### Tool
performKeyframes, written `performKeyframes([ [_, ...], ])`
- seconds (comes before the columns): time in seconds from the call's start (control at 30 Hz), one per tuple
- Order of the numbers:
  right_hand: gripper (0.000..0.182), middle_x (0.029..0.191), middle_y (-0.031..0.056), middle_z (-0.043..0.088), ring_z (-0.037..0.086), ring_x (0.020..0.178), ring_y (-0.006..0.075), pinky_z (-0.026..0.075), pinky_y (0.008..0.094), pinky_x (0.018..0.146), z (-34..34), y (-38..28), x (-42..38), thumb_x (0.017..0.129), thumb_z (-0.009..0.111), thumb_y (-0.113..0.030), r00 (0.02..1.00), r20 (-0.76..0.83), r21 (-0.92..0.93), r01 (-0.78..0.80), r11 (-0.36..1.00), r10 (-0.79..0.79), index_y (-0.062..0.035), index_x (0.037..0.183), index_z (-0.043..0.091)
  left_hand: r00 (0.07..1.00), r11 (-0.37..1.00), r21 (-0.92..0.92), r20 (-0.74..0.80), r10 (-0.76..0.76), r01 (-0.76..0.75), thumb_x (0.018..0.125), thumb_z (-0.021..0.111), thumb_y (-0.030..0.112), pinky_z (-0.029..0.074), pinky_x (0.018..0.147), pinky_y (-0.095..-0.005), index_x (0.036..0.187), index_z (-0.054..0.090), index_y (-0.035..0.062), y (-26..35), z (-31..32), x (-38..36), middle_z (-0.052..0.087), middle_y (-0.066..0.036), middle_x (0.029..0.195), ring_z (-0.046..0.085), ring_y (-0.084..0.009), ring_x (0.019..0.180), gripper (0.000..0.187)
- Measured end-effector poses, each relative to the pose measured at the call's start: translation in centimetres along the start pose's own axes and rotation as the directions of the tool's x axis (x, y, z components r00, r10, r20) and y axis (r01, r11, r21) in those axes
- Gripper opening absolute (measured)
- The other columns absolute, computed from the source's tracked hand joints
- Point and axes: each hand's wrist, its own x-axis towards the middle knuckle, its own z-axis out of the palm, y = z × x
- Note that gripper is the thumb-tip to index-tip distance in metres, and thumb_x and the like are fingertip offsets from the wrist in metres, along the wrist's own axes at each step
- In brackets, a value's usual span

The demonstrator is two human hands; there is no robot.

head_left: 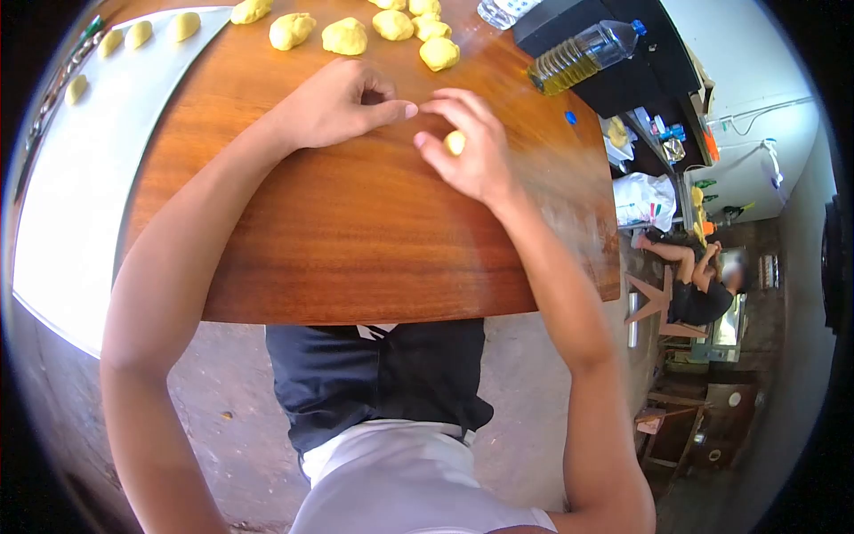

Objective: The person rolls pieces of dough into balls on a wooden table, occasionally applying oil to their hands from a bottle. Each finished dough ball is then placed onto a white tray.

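Note:
My left hand (342, 107) is over the wooden table (356, 231), its fingers curled under and its thumb pointing toward my right hand. The inside of its grip is hidden. My right hand (476, 147) is just to the right, with its fingers and thumb curved around a small yellow dough piece (455, 142) that shows partly. A narrow gap separates the two hands. Beyond them lie several rough yellow dough lumps, among them one (344, 36) past my left hand and another (439, 53) past my right.
On the left, a white sheet (71, 222) carries several smooth dough pieces (138, 35). At the back right, a bottle of yellowish liquid (587, 58) lies beside a black box (640, 53). A blue cap (570, 117) is nearby. Another person (703, 289) sits farther right.

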Motion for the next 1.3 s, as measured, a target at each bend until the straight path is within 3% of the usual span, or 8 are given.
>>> performKeyframes([
  [0.1,0.029,0.126,0.0195,0.064,0.062,0.114,0.0378,0.051,0.0444,0.101,-0.7,-3.4,-1.8,0.083,0.074,-0.014,0.995,0.101,0.156,-0.001,0.988,-0.015,-0.0031,0.11,0.072,0.999,0.999,0.028,0.004,-0.034,0.034,0.098,0.07,0.035,0.039,0.056,-0.0368,0.079,0.066,-0.0045,0.2,-0.2,-0.1,0.053,-0.009,0.059,0.043,-0.0143,0.057,0.044],
  [0.23,0.029,0.118,0.0155,0.068,0.065,0.108,0.0371,0.054,0.0467,0.094,-4.6,-1.9,-5.2,0.081,0.075,-0.014,0.978,0.188,-0.033,0.097,0.995,-0.089,-0.0039,0.108,0.072,0.999,0.999,0.023,-0.016,0.032,-0.032,0.099,0.069,0.036,0.038,0.055,-0.0357,0.079,0.066,-0.0046,0.0,-0.1,0.1,0.052,-0.006,0.059,0.043,-0.0126,0.057,0.045],
  [0.37,0.031,0.114,0.0179,0.069,0.066,0.104,0.0366,0.055,0.0432,0.092,-2.8,2.6,-1.9,0.079,0.079,-0.017,0.997,0.005,-0.115,0.081,0.99,-0.081,-0.002,0.105,0.072,0.999,1.0,-0.002,0.045,-0.002,0.003,0.099,0.069,0.036,0.037,0.055,-0.0359,0.08,0.067,-0.0034,-0.1,0.4,0.4,0.05,-0.004,0.059,0.042,-0.0125,0.057,0.044],
  [0.6,0.027,0.116,0.0184,0.07,0.066,0.108,0.0382,0.054,0.0441,0.097,-1.5,-3.6,-2.6,0.08,0.076,-0.013,0.974,0.049,0.16,0.21,0.965,-0.22,-0.0008,0.104,0.073,0.997,0.997,-0.013,0.012,-0.072,0.073,0.099,0.069,0.036,0.038,0.055,-0.0347,0.079,0.068,-0.0009,0.3,-0.2,0.0,0.053,-0.003,0.06,0.043,-0.0114,0.057,0.042],
  [0.77,0.027,0.12,0.0177,0.067,0.065,0.106,0.0355,0.055,0.0433,0.092,-4.1,2.6,-4.0,0.08,0.079,-0.017,0.987,0.098,-0.087,0.138,0.987,-0.129,-0.0024,0.101,0.072,1.0,0.999,0.03,0.019,0.009,-0.01,0.099,0.069,0.034,0.038,0.055,-0.0345,0.077,0.065,-0.0015,0.3,0.0,0.5,0.054,-0.003,0.06,0.044,-0.0113,0.057,0.042],
  [1.03,0.036,0.121,0.0189,0.067,0.064,0.114,0.0371,0.053,0.0447,0.1,-1.1,-2.9,-2.4,0.081,0.079,-0.02,0.986,0.088,0.194,0.125,0.973,-0.144,-0.0029,0.113,0.073,0.999,0.999,0.036,0.032,-0.042,0.041,0.1,0.068,0.034,0.039,0.057,-0.0339,0.081,0.068,-0.0024,0.3,-0.2,0.0,0.056,-0.003,0.063,0.044,-0.0114,0.059,0.042],
  [1.1,0.032,0.12,0.0179,0.067,0.064,0.112,0.0373,0.053,0.0445,0.098,-4.2,-1.7,-5.6,0.082,0.078,-0.016,0.985,0.161,0.03,0.063,0.998,-0.067,-0.0031,0.111,0.073,1.0,0.999,0.03,-0.002,-0.025,0.025,0.1,0.068,0.034,0.039,0.057,-0.034,0.082,0.068,-0.0024,0.5,-0.1,-0.2,0.056,-0.004,0.063,0.044,-0.0113,0.06,0.04],
  [1.3,0.034,0.115,0.0197,0.07,0.067,0.107,0.0363,0.054,0.0431,0.096,0.0,2.7,-0.1,0.079,0.081,-0.023,0.992,-0.122,-0.06,-0.032,0.998,0.024,-0.0018,0.105,0.073,0.999,0.997,0.062,0.033,-0.04,0.038,0.099,0.069,0.032,0.04,0.058,-0.0343,0.084,0.07,-0.0021,0.5,0.2,0.3,0.056,-0.005,0.062,0.045,-0.0117,0.06,0.037],
])
